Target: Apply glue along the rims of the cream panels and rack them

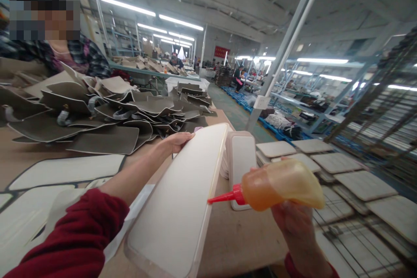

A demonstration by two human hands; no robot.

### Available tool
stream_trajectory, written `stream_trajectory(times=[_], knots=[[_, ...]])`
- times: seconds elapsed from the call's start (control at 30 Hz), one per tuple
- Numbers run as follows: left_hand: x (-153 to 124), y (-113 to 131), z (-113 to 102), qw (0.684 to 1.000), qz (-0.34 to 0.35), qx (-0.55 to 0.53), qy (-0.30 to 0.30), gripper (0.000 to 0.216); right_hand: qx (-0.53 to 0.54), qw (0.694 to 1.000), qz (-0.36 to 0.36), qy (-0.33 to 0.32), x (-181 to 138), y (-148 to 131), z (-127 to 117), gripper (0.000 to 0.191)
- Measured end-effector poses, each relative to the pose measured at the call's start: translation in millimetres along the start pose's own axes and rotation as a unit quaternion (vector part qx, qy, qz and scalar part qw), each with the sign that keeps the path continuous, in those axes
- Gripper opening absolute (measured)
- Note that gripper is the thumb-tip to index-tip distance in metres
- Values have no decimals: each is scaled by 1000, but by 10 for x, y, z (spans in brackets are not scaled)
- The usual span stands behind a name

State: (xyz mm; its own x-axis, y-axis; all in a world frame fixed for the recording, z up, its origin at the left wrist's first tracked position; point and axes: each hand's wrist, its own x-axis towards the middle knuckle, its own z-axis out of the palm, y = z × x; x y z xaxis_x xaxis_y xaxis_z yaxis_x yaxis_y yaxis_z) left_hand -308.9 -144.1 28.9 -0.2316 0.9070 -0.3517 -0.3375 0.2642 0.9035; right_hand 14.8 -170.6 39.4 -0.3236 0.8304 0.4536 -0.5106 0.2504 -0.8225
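Pinches the panel [182,191] by the left side of its far end with the left hand [180,142], fingertips at the rim; cannot tell the placing of any fingers behind it. Holds the panel tilted, white face up, over the near edge of the table [247,239]; cannot tell of any contact between the two. Wraps the right hand [296,221] round the bottle [276,184] from below, fingers closed on it, near the right edge of the table. Holds the bottle sideways, part filled with amber liquid, red nozzle [224,196] at the panel's right long rim, tip seemingly touching, about midway along.

Judging by a thin yellowish line [221,150] between the far end and the nozzle, seems to have the farther part of that side done. Shows no such clear line from the nozzle to the near end, so probably has that stretch left. Shows no sure line on the left long side or near end either.

Has a stack [243,156] of smaller boards just beyond the panel, by the table's right edge. Has white pieces [65,171] lying toward the left edge, dark pieces [104,139] heaped along the far edge, a person [94,58] beyond them, and pale boards [365,182] on a rack off the right edge.
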Motion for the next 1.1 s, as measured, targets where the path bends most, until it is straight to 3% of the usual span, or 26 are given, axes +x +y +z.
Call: stream_trajectory(times=[0.23, 0.53, 0.8, 1.1], knots=[[47, 13, -39, 1000, -10, -9, 2, 9, -3, 1000, 24, -12, -35, 65, -102, 76], [66, 26, -97, 999, -41, -12, 32, 20, 15, 999, 27, 9, -79, 45, 14, 83], [74, 11, -175, 997, -47, -31, 50, 21, 16, 998, 54, -10, -114, 75, -11, 79], [156, -28, -307, 997, -3, -60, 41, 12, 2, 998, 55, 17, -110, 64, 20, 89]])
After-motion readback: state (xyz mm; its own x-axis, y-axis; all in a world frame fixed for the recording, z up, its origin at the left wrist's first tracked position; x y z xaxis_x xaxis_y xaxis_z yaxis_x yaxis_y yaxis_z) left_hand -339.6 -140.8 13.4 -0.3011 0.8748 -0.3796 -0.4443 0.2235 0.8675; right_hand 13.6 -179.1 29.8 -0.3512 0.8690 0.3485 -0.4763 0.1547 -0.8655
